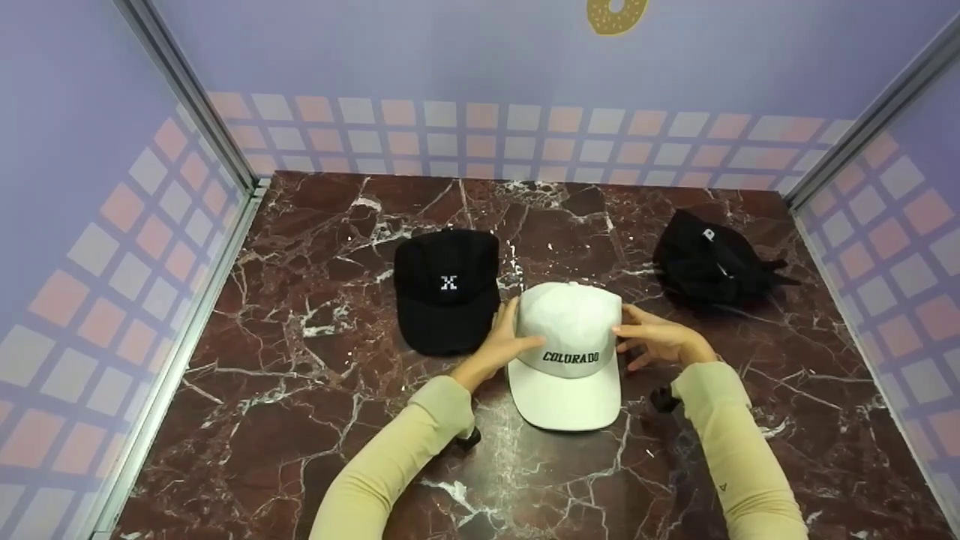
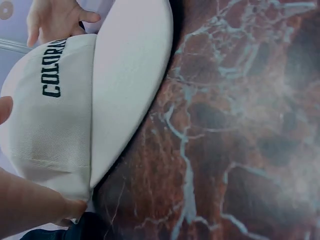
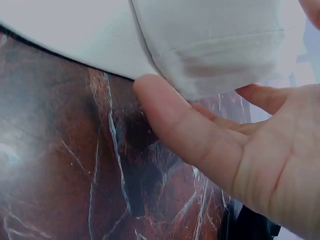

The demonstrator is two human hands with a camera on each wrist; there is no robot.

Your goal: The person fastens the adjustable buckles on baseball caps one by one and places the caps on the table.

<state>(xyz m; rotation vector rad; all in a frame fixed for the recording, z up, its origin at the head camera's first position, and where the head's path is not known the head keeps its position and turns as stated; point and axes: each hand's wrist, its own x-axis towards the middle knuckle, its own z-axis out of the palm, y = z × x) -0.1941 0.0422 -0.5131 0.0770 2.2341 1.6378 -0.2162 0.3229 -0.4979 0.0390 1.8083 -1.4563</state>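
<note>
A white baseball cap (image 1: 568, 322) with dark "COLORADO" lettering lies on the table, its brim toward me. My left hand (image 1: 500, 346) holds its left side, thumb lying over the front of the crown. In the left wrist view, a finger of the left hand (image 2: 37, 207) meets the cap's lower edge, close to the brim. On the other side is my right hand (image 1: 660, 339), fingers spread, thumb at the crown's side. The right wrist view has the right hand (image 3: 240, 140) with extended fingers beside the cap's rim; some fingertips are hidden behind the cap.
Just left of the white cap sits a black cap (image 1: 448, 300) with a small white emblem. Another black fabric item (image 1: 709, 262), with a white tag and straps, lies at the back right. Walls (image 1: 495, 60) border the dark red marbled table (image 1: 315, 300) at the back and both sides.
</note>
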